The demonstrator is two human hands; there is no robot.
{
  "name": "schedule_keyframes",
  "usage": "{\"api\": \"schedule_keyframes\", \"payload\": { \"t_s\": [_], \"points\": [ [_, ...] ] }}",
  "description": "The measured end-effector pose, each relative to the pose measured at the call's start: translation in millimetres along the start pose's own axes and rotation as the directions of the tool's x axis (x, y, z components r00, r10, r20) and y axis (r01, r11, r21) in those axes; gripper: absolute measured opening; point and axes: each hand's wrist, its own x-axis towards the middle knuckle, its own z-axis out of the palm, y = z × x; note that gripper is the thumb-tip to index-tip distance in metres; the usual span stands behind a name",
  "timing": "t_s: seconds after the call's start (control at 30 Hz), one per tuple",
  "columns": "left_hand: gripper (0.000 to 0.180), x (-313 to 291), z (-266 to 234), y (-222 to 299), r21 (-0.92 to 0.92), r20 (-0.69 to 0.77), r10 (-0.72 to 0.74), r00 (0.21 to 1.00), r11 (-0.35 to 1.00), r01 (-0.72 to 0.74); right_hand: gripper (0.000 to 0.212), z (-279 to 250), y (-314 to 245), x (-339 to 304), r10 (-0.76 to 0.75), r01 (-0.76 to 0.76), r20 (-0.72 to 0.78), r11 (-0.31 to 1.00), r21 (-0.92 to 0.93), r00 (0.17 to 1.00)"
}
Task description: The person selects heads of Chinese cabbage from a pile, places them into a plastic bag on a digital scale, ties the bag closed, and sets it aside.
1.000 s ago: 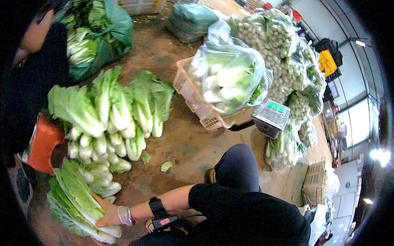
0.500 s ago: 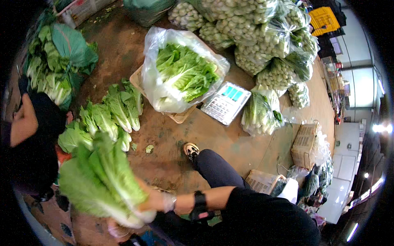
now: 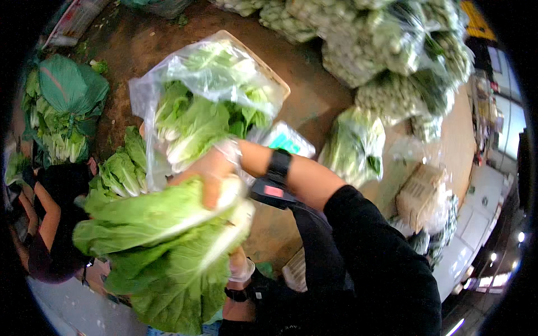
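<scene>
Holding two large leafy heads (image 3: 168, 252), the person's right hand (image 3: 204, 168) has its fingers wrapped around the pale stem end of the upper one. The left hand (image 3: 238, 266) is beside the lower stem, partly hidden behind the leaves, so how far its fingers open cannot be told. Just past the right hand stands a clear bag (image 3: 147, 89) of greens, a tan crate's rim (image 3: 266, 70) behind it. Farther off lie a bagged bundle (image 3: 353, 145) and heaped sacks (image 3: 358, 50)
</scene>
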Motion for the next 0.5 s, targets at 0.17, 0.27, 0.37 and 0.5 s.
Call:
{"api": "schedule_keyframes", "payload": {
  "t_s": [0.17,0.27,0.37,0.5],
  "points": [
    [0.023,183.9,52.0,92.2,-0.597,0.080,-0.548,0.833,0.643,0.480,0.049,-164.9,26.1,-31.6,0.263,-0.256,-0.101,0.964,0.072,0.960],
    [0.018,228.3,137.0,96.6,-0.911,0.064,-0.493,0.868,0.325,0.252,0.053,-200.6,7.6,-93.8,0.381,-0.316,-0.418,0.924,0.217,0.825],
    [0.023,266.9,140.2,175.4,-0.873,0.487,-0.456,0.745,-0.283,0.397,0.054,-199.2,-26.1,-200.6,0.491,-0.268,-0.408,0.829,0.491,0.770],
    [0.034,247.0,141.5,271.8,-0.927,0.369,-0.333,0.868,-0.064,0.370,0.082,-180.4,-118.4,-262.5,0.589,-0.689,-0.587,0.722,0.072,0.556]
  ]
}}
